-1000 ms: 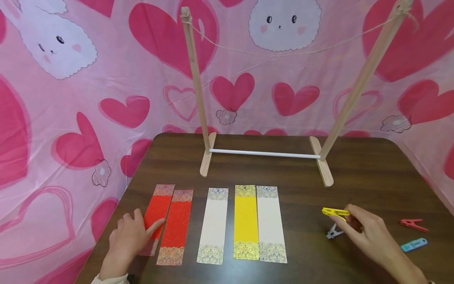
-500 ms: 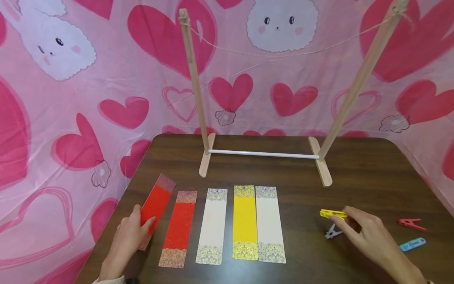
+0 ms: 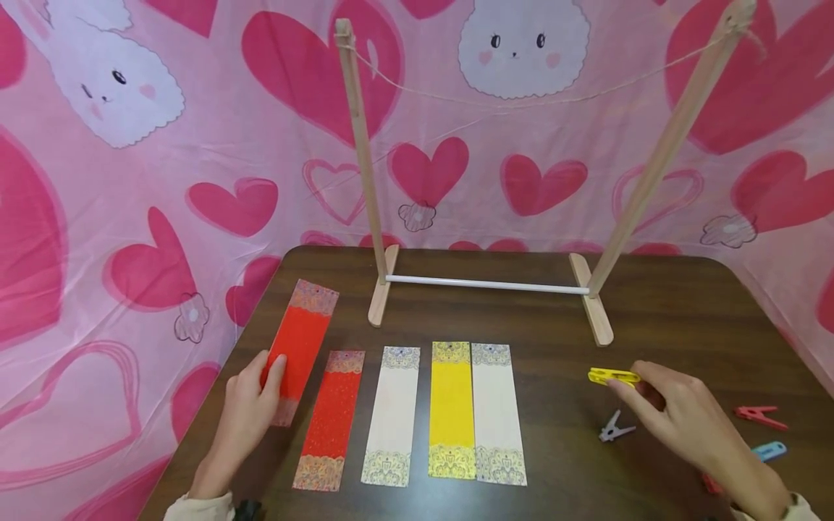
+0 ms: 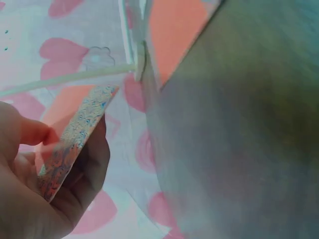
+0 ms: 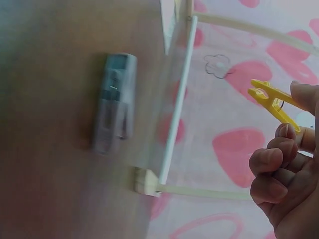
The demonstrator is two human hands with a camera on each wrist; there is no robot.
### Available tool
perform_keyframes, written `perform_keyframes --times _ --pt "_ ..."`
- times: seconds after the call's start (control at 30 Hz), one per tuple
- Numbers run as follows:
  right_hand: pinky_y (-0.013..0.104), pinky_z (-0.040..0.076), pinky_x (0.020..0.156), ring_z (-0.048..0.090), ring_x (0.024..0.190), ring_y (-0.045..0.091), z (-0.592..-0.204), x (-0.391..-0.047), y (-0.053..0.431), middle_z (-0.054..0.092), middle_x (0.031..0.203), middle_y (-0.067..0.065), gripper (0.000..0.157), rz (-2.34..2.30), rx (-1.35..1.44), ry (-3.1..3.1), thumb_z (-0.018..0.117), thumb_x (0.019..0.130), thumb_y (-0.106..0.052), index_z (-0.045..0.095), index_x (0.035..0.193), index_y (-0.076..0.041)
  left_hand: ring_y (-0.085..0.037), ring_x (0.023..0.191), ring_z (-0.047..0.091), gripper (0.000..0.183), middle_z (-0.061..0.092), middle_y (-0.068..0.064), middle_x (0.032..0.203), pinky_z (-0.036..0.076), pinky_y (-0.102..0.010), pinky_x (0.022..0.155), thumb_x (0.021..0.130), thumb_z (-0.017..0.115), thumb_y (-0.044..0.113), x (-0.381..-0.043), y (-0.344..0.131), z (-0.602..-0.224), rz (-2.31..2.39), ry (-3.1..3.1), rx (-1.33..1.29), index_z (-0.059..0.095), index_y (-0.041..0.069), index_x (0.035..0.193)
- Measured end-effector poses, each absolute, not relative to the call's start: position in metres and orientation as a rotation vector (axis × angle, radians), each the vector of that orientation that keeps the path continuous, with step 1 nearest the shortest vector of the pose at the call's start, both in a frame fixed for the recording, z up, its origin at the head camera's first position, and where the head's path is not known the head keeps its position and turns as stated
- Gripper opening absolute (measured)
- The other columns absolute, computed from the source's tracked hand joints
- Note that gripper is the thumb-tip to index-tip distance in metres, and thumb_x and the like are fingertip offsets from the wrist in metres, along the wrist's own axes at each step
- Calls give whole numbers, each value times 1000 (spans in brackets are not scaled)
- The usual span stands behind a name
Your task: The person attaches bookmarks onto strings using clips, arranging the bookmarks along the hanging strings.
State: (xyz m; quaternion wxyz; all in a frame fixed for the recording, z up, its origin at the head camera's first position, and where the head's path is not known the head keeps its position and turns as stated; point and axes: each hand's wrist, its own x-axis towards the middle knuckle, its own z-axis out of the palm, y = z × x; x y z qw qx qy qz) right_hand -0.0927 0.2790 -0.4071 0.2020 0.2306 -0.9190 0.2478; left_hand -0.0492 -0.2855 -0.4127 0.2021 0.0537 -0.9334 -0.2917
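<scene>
My left hand point(image 3: 241, 405) holds a red card point(image 3: 301, 336) with lace-patterned ends, its thumb across the face; the card is raised and tilted above the table's left side. In the left wrist view its patterned end point(image 4: 82, 122) lies between thumb and fingers. A yellow clothespin point(image 3: 612, 376) is pinched between thumb and fingers of my right hand point(image 3: 684, 420), with its tip pointing left. Below it on the table lies a grey clothespin point(image 3: 614, 428). Flat in a row are another red card point(image 3: 329, 420), a white card point(image 3: 393, 405), a yellow card point(image 3: 452, 405) and a second white card point(image 3: 498, 412).
Behind the cards stands a wooden frame, with a left post point(image 3: 365, 159), a right post point(image 3: 671, 137), a sagging string point(image 3: 502, 108) and a white lower bar point(image 3: 485, 284). Red point(image 3: 759, 414) and blue point(image 3: 770, 451) clothespins lie right. My right forearm partly hides another red piece point(image 3: 712, 483).
My left hand has taken the leftmost red card off the table and moved it up and forward. The right hand has risen slightly with the yellow clothespin, uncovering more of the grey one.
</scene>
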Motion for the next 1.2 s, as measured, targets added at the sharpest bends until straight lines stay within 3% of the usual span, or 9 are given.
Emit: perform_keyframes --times 0.7,1.07,1.2 --pt "14 21 46 25 53 -2 -345 -136 267 29 62 -15 41 558 821 -2420 82 75 -10 44 71 -22 -14 59 53 13 63 -6 73 47 -25 51 100 60 17 -74 -274 -379 -932 -2456 31 60 5 97" --pt "12 21 46 25 53 -2 -319 -158 248 30 62 -14 34 601 975 -2308 78 82 -11 46 75 -19 -16 67 60 18 67 -9 86 52 -24 54 100 59 19 -91 -269 -361 -1048 -2384 -46 55 3 107" --pt "12 24 47 28 54 -1 -308 -171 238 35 64 -13 27 609 1030 -2252 74 90 -27 52 80 -14 -16 65 60 17 68 -8 84 51 -24 53 100 60 19 -101 -268 -355 -1058 -2352 -77 56 4 106"
